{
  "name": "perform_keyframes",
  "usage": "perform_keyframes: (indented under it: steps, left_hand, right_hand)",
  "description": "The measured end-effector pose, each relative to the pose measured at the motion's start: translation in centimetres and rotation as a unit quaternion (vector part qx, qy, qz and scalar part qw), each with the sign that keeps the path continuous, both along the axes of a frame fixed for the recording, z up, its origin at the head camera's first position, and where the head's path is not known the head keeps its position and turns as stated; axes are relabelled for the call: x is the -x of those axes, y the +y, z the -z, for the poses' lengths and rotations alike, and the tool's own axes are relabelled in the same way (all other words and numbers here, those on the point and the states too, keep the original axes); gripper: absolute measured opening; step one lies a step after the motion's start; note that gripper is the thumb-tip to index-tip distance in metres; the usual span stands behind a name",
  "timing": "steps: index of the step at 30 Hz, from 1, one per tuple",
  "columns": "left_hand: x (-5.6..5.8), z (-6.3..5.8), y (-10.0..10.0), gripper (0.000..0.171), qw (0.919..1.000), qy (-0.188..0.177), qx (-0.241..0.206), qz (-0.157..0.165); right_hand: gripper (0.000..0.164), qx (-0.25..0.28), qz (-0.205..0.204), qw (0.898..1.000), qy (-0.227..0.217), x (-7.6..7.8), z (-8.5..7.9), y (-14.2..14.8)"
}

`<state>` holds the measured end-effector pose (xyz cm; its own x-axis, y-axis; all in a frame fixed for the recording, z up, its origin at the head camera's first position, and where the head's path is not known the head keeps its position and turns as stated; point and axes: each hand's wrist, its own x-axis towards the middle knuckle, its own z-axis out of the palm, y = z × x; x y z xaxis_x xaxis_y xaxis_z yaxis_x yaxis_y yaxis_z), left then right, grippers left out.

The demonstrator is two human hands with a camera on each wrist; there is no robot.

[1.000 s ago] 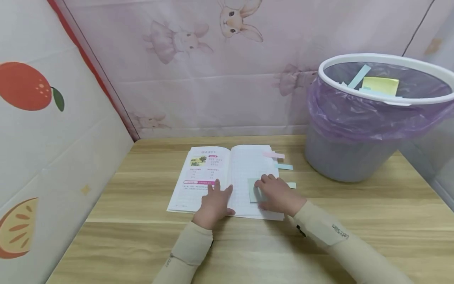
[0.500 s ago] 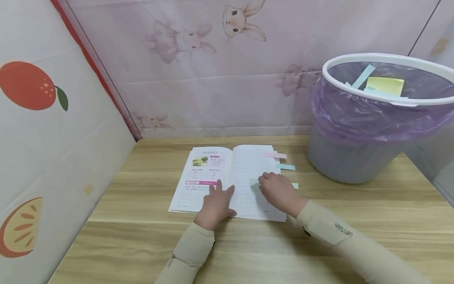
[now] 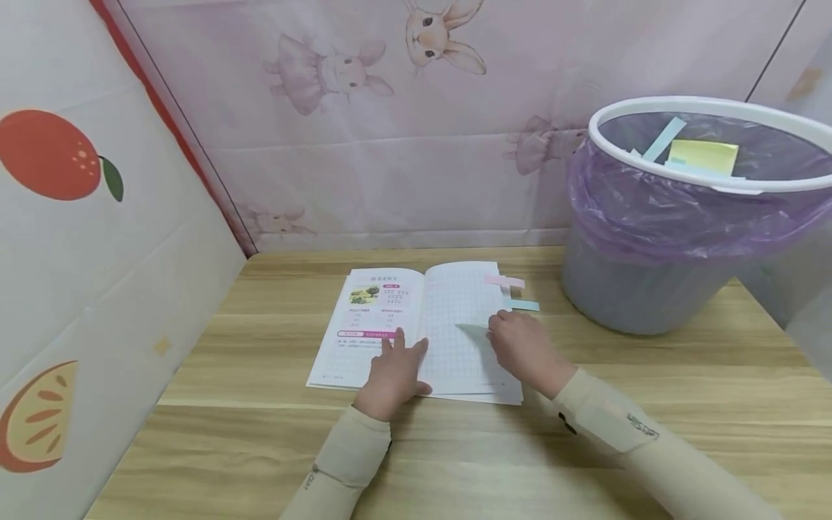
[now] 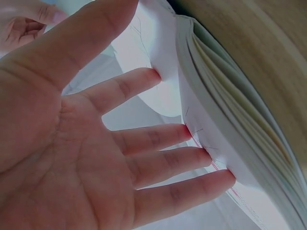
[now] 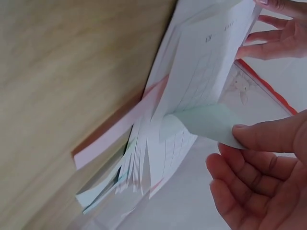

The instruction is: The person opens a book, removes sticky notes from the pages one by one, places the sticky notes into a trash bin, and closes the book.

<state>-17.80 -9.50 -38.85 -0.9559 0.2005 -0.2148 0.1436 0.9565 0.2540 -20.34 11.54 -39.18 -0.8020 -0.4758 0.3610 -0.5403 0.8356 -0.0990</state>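
Observation:
An open workbook (image 3: 448, 310) lies on the table, a printed page on its left and a gridded page on its right. My left hand (image 3: 393, 375) rests near the spine with fingers spread and straight. In the right wrist view, my right hand (image 5: 268, 167) pinches a pale green sticky note (image 5: 211, 123) between thumb and fingers. The note is bent up, its far end still against the page edge. In the head view the right hand (image 3: 529, 350) hides most of it. A pink tab (image 3: 513, 282) and a blue tab (image 3: 525, 305) stick out of the right edge.
A grey bin (image 3: 637, 282) with a purple liner (image 3: 689, 217) and white rim stands at the back right. Inside lie a yellow sticky note (image 3: 705, 155) and blue strips (image 3: 666, 137). Walls with printed sheets border the wooden table (image 3: 260, 448) behind and on the left.
My right hand has moved rightward across the page, pulling the green note up; it lay flat before and now shows only as a sliver in the head view. The left hand has stayed put.

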Motion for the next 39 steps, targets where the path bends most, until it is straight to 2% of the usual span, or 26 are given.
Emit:
perform_keyframes:
  steps: [6,13,21,30,34,36,39]
  left_hand:
    - [0.0,0.1,0.0,0.076,0.9999,0.010,0.003,0.002]
    - [-0.1,-0.1,0.0,0.075,1.0000,0.001,-0.006,0.000]
    - [-0.2,-0.1,-0.1,0.074,1.0000,0.004,-0.008,0.004]
    - [-0.1,-0.1,0.0,0.073,0.9999,0.006,-0.007,0.006]
    - [-0.1,-0.1,0.0,0.074,0.9999,0.005,-0.007,0.005]
    - [-0.1,0.0,0.0,0.074,0.9999,0.003,-0.010,0.004]
    - [-0.1,0.0,-0.1,0.074,0.9999,0.000,-0.017,0.002]
  right_hand:
    - [0.024,0.036,-0.006,0.999,0.021,0.0,-0.1,1.1]
    - [0.023,0.049,0.025,0.998,0.023,-0.1,-0.8,2.2]
    - [0.015,0.074,0.048,0.995,0.053,-0.4,-2.3,3.1]
    - [0.010,0.105,0.048,0.990,0.084,-1.2,-4.4,4.0]
    - [0.007,0.139,0.017,0.979,0.152,-1.8,-6.4,4.9]
    - [0.008,0.160,0.003,0.967,0.199,-2.1,-8.0,5.6]
    - [0.011,0.205,0.013,0.939,0.276,-2.5,-11.3,6.7]
